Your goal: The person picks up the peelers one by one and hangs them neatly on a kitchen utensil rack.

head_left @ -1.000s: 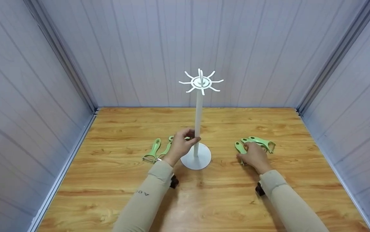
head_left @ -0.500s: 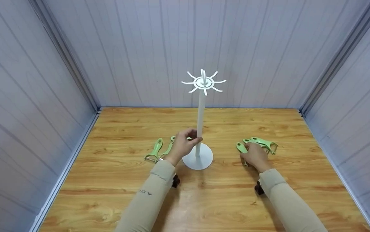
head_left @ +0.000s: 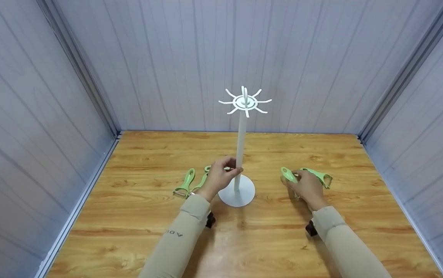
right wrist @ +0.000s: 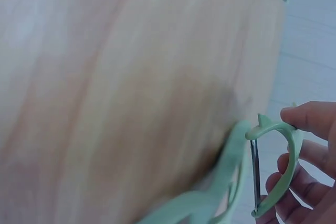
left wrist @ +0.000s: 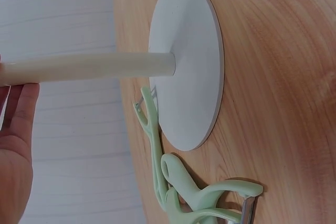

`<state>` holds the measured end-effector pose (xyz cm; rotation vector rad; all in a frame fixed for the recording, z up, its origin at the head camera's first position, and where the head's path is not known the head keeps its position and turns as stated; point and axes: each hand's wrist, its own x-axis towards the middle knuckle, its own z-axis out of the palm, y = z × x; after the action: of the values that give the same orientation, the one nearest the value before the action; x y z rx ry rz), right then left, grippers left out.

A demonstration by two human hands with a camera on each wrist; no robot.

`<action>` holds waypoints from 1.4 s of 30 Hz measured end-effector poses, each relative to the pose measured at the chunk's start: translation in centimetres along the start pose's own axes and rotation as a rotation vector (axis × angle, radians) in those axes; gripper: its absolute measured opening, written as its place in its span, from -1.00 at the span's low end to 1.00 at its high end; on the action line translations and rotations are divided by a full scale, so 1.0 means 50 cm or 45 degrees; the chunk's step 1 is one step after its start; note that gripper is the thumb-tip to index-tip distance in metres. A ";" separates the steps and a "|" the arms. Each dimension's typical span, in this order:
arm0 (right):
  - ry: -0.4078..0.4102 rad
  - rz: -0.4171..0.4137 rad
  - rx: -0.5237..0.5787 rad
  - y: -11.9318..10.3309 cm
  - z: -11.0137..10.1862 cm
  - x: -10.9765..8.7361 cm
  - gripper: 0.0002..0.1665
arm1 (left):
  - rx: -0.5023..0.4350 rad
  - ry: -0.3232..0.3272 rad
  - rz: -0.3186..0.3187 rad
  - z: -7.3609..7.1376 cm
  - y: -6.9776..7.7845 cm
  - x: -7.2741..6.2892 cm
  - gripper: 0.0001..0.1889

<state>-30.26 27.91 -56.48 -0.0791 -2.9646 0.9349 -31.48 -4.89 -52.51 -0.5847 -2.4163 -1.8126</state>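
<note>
My left hand [head_left: 217, 177] grips the pole of a white hook stand [head_left: 240, 143] low down, between thumb and fingers. Curved hooks ring the top of the stand, and its round base sits on the table. On the right, my right hand [head_left: 308, 188] pinches a green peeler [head_left: 289, 175] near its blade end. In the right wrist view that peeler's [right wrist: 287, 174] blade frame shows between thumb and fingers, raised off the wood. Another peeler [head_left: 318, 175] lies just behind this hand, partly covered by it.
Left of the base lie more green peelers, one [head_left: 186, 183] in full view and others partly behind my left hand. The wood-grain table [head_left: 260, 243] is closed in by pale panel walls [head_left: 175, 69] at the back and both sides.
My right hand has lifted one green peeler slightly off the others, its handle now tipped up and a little left. My left hand keeps its grip on the stand.
</note>
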 end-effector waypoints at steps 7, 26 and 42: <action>0.088 -0.082 0.086 -0.031 -0.020 -0.015 -0.45 | 0.003 -0.018 -0.008 0.002 -0.002 -0.005 -0.79; 0.299 -0.335 0.114 -0.148 -0.076 -0.047 -0.53 | -0.022 -0.003 0.027 0.000 -0.002 0.000 -0.83; 0.464 -0.528 0.171 -0.244 -0.120 -0.089 -0.56 | -0.020 -0.023 0.008 -0.003 -0.001 0.000 -0.82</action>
<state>-26.01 21.09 -44.62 0.3206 -2.4439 0.9364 -31.53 -5.03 -52.53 -0.6123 -2.4108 -1.8338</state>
